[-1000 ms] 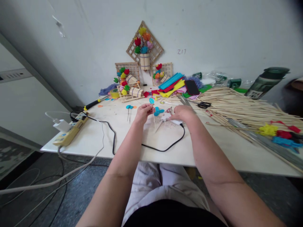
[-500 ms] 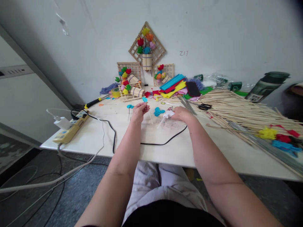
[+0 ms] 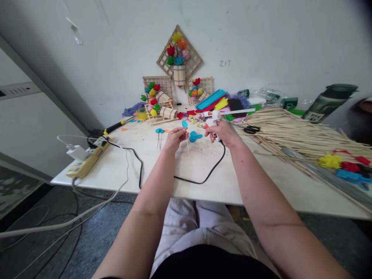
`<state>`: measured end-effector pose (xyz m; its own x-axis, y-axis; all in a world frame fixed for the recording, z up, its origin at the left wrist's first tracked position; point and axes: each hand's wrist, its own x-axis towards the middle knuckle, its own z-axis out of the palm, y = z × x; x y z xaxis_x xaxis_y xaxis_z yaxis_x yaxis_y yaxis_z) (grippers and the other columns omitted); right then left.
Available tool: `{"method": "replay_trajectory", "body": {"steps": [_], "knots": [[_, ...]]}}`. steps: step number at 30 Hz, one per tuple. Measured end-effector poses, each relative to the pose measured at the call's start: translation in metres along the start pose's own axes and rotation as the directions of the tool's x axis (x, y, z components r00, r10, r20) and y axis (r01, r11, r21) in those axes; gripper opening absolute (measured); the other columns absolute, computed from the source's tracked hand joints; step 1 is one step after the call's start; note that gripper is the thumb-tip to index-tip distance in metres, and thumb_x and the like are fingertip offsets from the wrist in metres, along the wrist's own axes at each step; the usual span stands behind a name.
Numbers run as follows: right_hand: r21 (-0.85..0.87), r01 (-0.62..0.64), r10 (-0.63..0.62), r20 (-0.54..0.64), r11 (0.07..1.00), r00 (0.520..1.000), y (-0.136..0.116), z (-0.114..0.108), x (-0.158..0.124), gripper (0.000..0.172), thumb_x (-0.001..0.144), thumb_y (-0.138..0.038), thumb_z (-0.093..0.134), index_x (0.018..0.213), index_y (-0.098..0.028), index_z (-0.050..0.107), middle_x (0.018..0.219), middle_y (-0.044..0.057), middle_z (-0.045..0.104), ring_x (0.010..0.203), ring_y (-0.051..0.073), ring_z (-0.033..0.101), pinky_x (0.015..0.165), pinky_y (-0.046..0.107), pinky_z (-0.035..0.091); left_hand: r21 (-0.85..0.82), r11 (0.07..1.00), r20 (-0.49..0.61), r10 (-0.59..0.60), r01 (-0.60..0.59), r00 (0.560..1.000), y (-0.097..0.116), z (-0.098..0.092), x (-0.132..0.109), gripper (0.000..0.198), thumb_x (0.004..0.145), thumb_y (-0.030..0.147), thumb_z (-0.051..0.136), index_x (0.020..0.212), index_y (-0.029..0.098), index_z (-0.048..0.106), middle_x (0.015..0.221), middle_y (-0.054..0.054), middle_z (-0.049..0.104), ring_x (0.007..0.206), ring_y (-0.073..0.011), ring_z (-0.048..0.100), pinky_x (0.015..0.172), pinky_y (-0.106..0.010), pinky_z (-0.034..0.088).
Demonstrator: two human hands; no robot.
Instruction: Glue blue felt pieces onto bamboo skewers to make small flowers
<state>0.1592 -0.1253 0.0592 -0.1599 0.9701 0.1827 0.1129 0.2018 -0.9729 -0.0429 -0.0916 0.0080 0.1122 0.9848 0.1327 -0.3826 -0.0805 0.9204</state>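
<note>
Between the fingertips of my left hand (image 3: 176, 138) is a thin stick (image 3: 188, 146), its lower end pointing down toward the table. A blue petal (image 3: 184, 124) shows at the stick's upper end, just above the fingers. My right hand (image 3: 225, 133) is wrapped round the handle of a white hot glue gun (image 3: 215, 116), with a long glue stick (image 3: 240, 111) jutting from its back to the right. The nozzle points left, above the table. Between the hands lies a small pile of blue petals (image 3: 193, 136). Left of my left hand rest blue pieces on thin stems (image 3: 159, 131).
Lattice panels with paper flowers (image 3: 179, 54) stand at the wall. Thin wooden sticks (image 3: 293, 131) spread over the right side, with black scissors (image 3: 251, 129) and a dark green bottle (image 3: 329, 102). The gun's black cord (image 3: 200, 182) crosses the front; a power strip (image 3: 87, 157) sits left.
My right hand has raised the glue gun from the tabletop and turned it level, nozzle to the left. My left hand has shifted slightly right with the stick and petal.
</note>
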Motion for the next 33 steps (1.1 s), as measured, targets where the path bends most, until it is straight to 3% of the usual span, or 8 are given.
{"method": "replay_trajectory", "body": {"steps": [13, 17, 33], "knots": [[-0.019, 0.035, -0.033, 0.088, 0.999, 0.996, -0.013, 0.014, -0.011, 0.043, 0.071, -0.056, 0.063, 0.067, -0.014, 0.058, 0.057, 0.003, 0.06, 0.035, 0.007, 0.042, 0.036, 0.022, 0.036, -0.026, 1.0, 0.03, -0.01, 0.011, 0.999, 0.0, 0.002, -0.001, 0.024, 0.061, 0.028, 0.075, 0.071, 0.014, 0.058, 0.059, 0.0, 0.06, 0.056, -0.0089, 0.057, 0.062, -0.024, 0.045], [-0.053, 0.027, -0.021, 0.1, 0.998, 0.995, -0.016, 0.016, -0.013, 0.045, 0.071, -0.057, 0.063, 0.062, -0.014, 0.055, 0.048, 0.001, 0.055, 0.034, 0.007, 0.042, 0.034, 0.022, 0.035, -0.02, 1.0, 0.053, -0.001, 0.002, 0.999, -0.001, 0.002, -0.001, 0.024, 0.062, 0.029, 0.074, 0.07, 0.014, 0.057, 0.06, 0.0, 0.06, 0.056, -0.0087, 0.057, 0.062, -0.024, 0.044], [-0.101, 0.056, -0.046, 0.101, 0.993, 0.994, -0.013, 0.014, -0.011, 0.043, 0.075, -0.052, 0.062, 0.055, -0.016, 0.05, 0.05, 0.001, 0.054, 0.034, 0.008, 0.042, 0.033, 0.023, 0.035, -0.029, 1.0, 0.086, 0.005, -0.003, 0.996, -0.003, 0.001, 0.0, 0.021, 0.065, 0.027, 0.073, 0.07, 0.013, 0.057, 0.061, 0.0, 0.06, 0.056, -0.009, 0.057, 0.062, -0.025, 0.045]]}}
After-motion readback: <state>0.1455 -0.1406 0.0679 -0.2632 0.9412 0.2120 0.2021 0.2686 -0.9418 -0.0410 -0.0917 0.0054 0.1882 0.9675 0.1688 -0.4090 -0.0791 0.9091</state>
